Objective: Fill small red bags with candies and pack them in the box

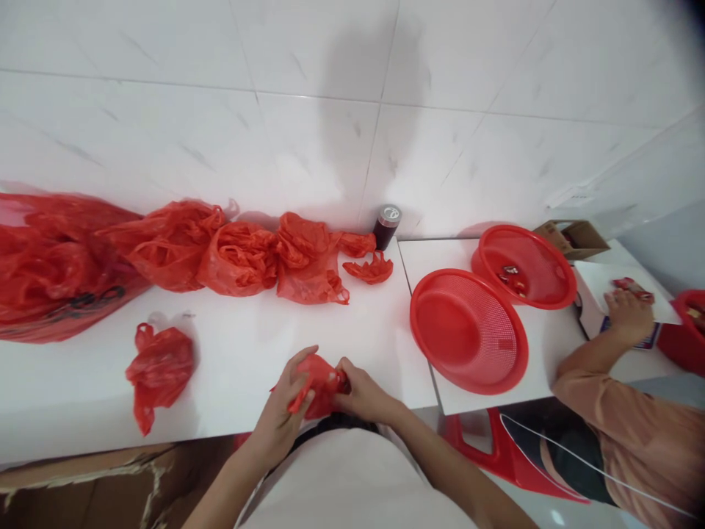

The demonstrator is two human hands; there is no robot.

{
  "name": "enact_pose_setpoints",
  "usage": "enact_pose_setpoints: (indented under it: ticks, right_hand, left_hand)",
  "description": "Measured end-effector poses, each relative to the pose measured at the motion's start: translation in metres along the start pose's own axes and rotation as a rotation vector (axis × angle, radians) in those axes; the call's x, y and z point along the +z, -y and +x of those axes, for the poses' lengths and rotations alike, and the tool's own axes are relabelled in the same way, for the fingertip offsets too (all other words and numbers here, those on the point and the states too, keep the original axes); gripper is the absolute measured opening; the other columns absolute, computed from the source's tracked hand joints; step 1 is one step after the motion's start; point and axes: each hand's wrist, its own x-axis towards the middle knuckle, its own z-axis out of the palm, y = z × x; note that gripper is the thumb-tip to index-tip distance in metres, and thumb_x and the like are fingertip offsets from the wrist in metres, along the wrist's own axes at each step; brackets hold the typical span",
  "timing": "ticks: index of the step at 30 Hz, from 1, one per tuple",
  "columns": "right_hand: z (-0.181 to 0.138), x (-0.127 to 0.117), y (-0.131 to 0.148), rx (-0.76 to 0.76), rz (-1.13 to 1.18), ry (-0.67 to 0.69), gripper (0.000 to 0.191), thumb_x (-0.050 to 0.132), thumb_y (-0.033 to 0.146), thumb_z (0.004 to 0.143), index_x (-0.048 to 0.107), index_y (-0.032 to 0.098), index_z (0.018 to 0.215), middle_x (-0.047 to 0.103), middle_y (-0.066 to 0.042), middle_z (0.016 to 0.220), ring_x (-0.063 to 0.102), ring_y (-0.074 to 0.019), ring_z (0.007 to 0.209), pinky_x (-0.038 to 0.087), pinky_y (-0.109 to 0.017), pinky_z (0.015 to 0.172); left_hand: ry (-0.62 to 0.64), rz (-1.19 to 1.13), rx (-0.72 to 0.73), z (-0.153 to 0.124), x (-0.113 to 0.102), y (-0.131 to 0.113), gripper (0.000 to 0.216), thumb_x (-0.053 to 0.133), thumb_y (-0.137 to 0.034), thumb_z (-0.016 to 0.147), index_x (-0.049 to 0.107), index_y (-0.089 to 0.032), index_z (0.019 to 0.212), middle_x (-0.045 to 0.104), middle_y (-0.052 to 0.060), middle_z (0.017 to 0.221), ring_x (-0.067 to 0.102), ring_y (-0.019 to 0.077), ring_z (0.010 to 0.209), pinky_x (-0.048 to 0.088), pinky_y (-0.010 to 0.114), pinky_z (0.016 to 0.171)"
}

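Observation:
Close to my body, at the front edge of the white table, I hold a small red plastic bag [321,383] between both hands. My left hand [285,402] curls around its left side, thumb and fingers gripping the plastic. On the right side, my right hand [364,393] is closed on the bag's edge. What the bag contains cannot be made out. To the left lies a tied red plastic bag [165,361]. Several more crumpled red bags [239,257] line the wall, and a small loose one [370,269] lies near a dark can [386,226].
Two red plastic baskets stand to the right: a near one [468,330] and a far one [523,266] with a few small wrapped items. Beyond are an open cardboard box [573,239] and a co-worker's hand [631,317] on a white surface. A red stool [496,448] stands below.

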Motion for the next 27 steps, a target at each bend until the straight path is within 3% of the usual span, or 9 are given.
enact_pose_setpoints:
  ticks: [3, 5, 8, 10, 13, 16, 19, 23, 27]
  right_hand:
    - [0.002, 0.01, -0.003, -0.048, -0.029, -0.039, 0.022, 0.053, 0.012, 0.069, 0.039, 0.023, 0.082, 0.044, 0.008, 0.07, 0.039, -0.0097, 0.062, 0.033, -0.021, 0.058]
    - [0.005, 0.004, -0.006, -0.076, -0.082, -0.127, 0.02, 0.049, 0.011, 0.069, 0.037, 0.023, 0.079, 0.043, 0.008, 0.068, 0.038, -0.0101, 0.061, 0.03, -0.021, 0.057]
    - [0.01, -0.019, -0.012, -0.037, -0.207, -0.355, 0.017, 0.043, 0.009, 0.068, 0.032, 0.022, 0.068, 0.036, 0.007, 0.062, 0.034, -0.0112, 0.059, 0.026, -0.023, 0.056]
    - [0.011, -0.033, -0.014, -0.005, -0.242, -0.412, 0.018, 0.042, 0.009, 0.068, 0.03, 0.022, 0.065, 0.033, 0.007, 0.059, 0.033, -0.0115, 0.058, 0.024, -0.024, 0.056]
    - [0.012, -0.033, -0.009, -0.029, -0.221, -0.284, 0.015, 0.046, 0.014, 0.073, 0.035, 0.023, 0.068, 0.036, 0.007, 0.061, 0.035, -0.0113, 0.057, 0.027, -0.023, 0.055]
    - [0.017, -0.015, 0.005, -0.128, -0.237, -0.137, 0.016, 0.058, 0.024, 0.074, 0.042, 0.022, 0.077, 0.046, 0.006, 0.074, 0.043, -0.0121, 0.066, 0.032, -0.023, 0.06]
    - [0.022, -0.002, 0.018, -0.175, -0.268, -0.164, 0.013, 0.055, 0.02, 0.075, 0.044, 0.022, 0.08, 0.051, 0.004, 0.077, 0.045, -0.0128, 0.069, 0.034, -0.024, 0.064]
    - [0.018, -0.01, 0.023, -0.117, -0.288, -0.184, 0.013, 0.05, 0.014, 0.073, 0.041, 0.023, 0.074, 0.047, 0.007, 0.065, 0.041, -0.0111, 0.059, 0.03, -0.023, 0.059]
    - [0.003, -0.026, 0.009, -0.043, -0.327, -0.188, 0.016, 0.048, 0.012, 0.07, 0.036, 0.022, 0.069, 0.04, 0.008, 0.06, 0.036, -0.01, 0.056, 0.025, -0.023, 0.055]
  left_hand:
    - [-0.026, 0.146, -0.095, 0.005, 0.001, 0.022, 0.039, 0.038, -0.044, 0.096, 0.064, -0.026, 0.119, 0.058, 0.008, 0.131, 0.059, 0.0218, 0.115, 0.046, 0.037, 0.101]
    - [-0.025, 0.205, -0.168, 0.004, 0.0, 0.037, 0.039, 0.038, -0.044, 0.096, 0.064, -0.027, 0.119, 0.068, 0.005, 0.116, 0.063, 0.0217, 0.109, 0.047, 0.037, 0.1]
    - [-0.072, 0.232, -0.245, -0.002, -0.005, 0.049, 0.04, 0.04, -0.045, 0.095, 0.064, -0.026, 0.119, 0.071, 0.003, 0.115, 0.061, 0.0231, 0.116, 0.044, 0.034, 0.102]
    - [-0.117, 0.198, -0.295, -0.004, -0.009, 0.048, 0.042, 0.042, -0.047, 0.093, 0.064, -0.025, 0.122, 0.071, 0.003, 0.117, 0.061, 0.0238, 0.118, 0.045, 0.034, 0.101]
    - [-0.177, 0.057, -0.334, 0.001, -0.008, 0.036, 0.05, 0.042, -0.052, 0.093, 0.06, -0.02, 0.127, 0.067, 0.006, 0.126, 0.058, 0.0239, 0.123, 0.044, 0.035, 0.103]
    - [-0.247, -0.097, -0.344, 0.011, -0.002, 0.019, 0.057, 0.036, -0.054, 0.095, 0.053, -0.017, 0.135, 0.054, 0.009, 0.141, 0.048, 0.0233, 0.132, 0.039, 0.038, 0.109]
    - [-0.259, -0.201, -0.356, 0.017, 0.003, 0.011, 0.059, 0.037, -0.056, 0.094, 0.051, -0.019, 0.137, 0.051, 0.009, 0.144, 0.045, 0.0242, 0.134, 0.037, 0.04, 0.111]
    - [-0.225, -0.193, -0.368, 0.012, 0.0, 0.023, 0.061, 0.038, -0.058, 0.092, 0.053, -0.018, 0.137, 0.057, 0.009, 0.139, 0.049, 0.0254, 0.131, 0.041, 0.037, 0.107]
    - [-0.119, 0.092, -0.391, 0.002, -0.001, 0.05, 0.054, 0.036, -0.053, 0.094, 0.052, -0.025, 0.138, 0.068, 0.004, 0.125, 0.065, 0.0236, 0.11, 0.049, 0.033, 0.094]
